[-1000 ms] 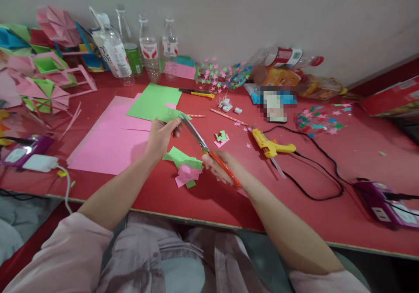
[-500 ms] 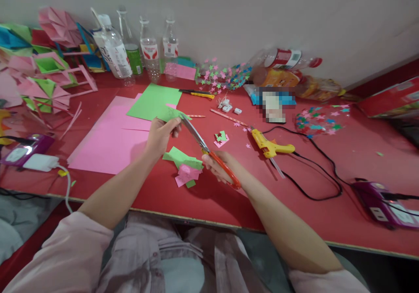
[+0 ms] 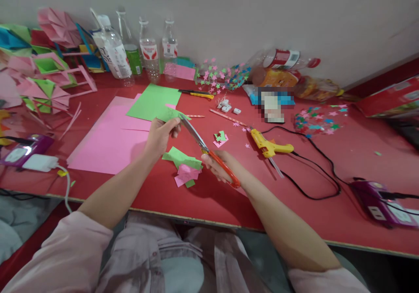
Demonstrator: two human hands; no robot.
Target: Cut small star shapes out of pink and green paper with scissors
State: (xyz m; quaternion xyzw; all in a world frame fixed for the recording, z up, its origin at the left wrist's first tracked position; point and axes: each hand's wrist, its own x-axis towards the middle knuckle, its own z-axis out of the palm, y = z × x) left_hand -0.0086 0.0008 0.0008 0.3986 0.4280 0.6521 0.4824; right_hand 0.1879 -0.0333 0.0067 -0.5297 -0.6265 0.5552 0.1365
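Note:
My left hand (image 3: 163, 135) pinches a small piece of green paper (image 3: 170, 113) with faint pencil lines on it. Orange-handled scissors (image 3: 225, 167) are gripped in my right hand (image 3: 218, 164), their blades pointing up and left to the edge of that piece. Whether the blades have paper between them I cannot tell. Below my hands lie green and pink paper scraps (image 3: 188, 167). Behind my left hand a green sheet (image 3: 153, 101) rests partly over a large pink sheet (image 3: 108, 138). Small star cutouts and offcuts (image 3: 221, 138) sit just beyond the scissors.
A yellow glue gun (image 3: 270, 146) with a black cable lies to the right, near a purple power strip (image 3: 376, 201). A yellow cutter (image 3: 198, 94) is at the back. Several bottles (image 3: 150, 55) stand along the wall. Folded paper crafts (image 3: 49, 74) fill the left.
Hardly anything differs. Both hands keep their hold on the green piece and the scissors, and the whole view has shifted very slightly.

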